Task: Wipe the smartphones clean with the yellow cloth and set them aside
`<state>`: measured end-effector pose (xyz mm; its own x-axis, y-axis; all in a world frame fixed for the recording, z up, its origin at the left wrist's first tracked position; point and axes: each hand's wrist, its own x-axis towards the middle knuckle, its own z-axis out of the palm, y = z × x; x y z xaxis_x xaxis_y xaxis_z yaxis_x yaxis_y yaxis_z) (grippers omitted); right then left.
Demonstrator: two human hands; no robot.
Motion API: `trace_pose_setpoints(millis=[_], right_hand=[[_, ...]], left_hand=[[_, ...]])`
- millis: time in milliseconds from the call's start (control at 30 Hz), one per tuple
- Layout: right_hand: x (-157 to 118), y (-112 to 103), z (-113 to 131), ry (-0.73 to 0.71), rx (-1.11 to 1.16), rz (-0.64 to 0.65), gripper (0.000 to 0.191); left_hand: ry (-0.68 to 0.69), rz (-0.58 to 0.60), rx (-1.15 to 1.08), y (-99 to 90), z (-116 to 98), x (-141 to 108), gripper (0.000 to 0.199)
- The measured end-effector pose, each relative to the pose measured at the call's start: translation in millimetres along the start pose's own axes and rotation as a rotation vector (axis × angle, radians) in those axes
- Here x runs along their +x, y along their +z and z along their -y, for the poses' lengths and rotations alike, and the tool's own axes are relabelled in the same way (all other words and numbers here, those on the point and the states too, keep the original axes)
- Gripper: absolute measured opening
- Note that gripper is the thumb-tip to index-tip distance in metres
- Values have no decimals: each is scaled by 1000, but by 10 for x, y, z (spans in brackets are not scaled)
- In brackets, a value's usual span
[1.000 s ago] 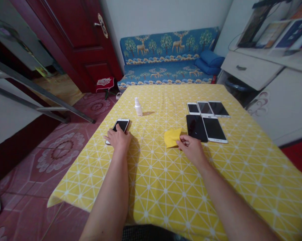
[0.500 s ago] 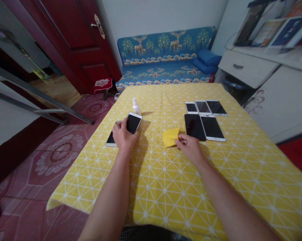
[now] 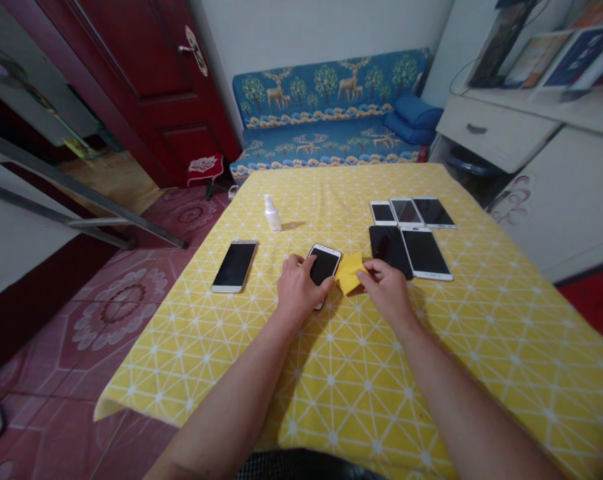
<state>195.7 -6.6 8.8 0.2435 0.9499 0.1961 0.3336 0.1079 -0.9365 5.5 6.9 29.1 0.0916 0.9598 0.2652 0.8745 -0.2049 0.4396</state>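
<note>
A white-framed phone (image 3: pixel 325 264) with a dark screen is at the middle of the table, with my left hand (image 3: pixel 299 285) closed over its left side and lower part. My right hand (image 3: pixel 385 285) pinches the right edge of a yellow cloth (image 3: pixel 349 272), whose left edge meets the phone. Another phone (image 3: pixel 235 266) lies by itself to the left. Behind my left hand a small white spray bottle (image 3: pixel 272 214) stands upright. Several phones lie in two rows on the right, among them a black one (image 3: pixel 389 248) close to my right hand.
The table (image 3: pixel 326 380) has a yellow cloth with white lines. Beyond it is a blue patterned sofa (image 3: pixel 326 137). A white cabinet (image 3: pixel 496 133) stands at the right, a red stool (image 3: pixel 206 168) and a metal frame (image 3: pixel 101 221) at the left.
My left hand has moved right with the white-framed phone, from beside the left phone to the middle, uncovering the left phone. The yellow cloth has shifted slightly right and is more folded.
</note>
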Motion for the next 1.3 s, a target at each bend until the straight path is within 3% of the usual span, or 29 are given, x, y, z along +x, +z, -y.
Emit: trace_pose_setpoints(millis=[167,300,667,900,1100,1300], right_hand=[[15,33,-17,48,79,64,19],[20,24,-48,48,81,67,20],[6,-53,-6,54,311,-185,21],[-6,-44,64,132,417,-37,21],[-47,-51,247,260,543,66,21],[-91,-80,328,336,628,180,18]], left_hand=[[70,13,-222,37,25,0,38],[88,27,-264,67,37,16,28],[58,52,-186,35,23,14,25],[-37,41,-200,-8,23,39,22],[-3,-29,-673,-30,-14,22,31],[-119,253,-1300,5,-132,3,59]])
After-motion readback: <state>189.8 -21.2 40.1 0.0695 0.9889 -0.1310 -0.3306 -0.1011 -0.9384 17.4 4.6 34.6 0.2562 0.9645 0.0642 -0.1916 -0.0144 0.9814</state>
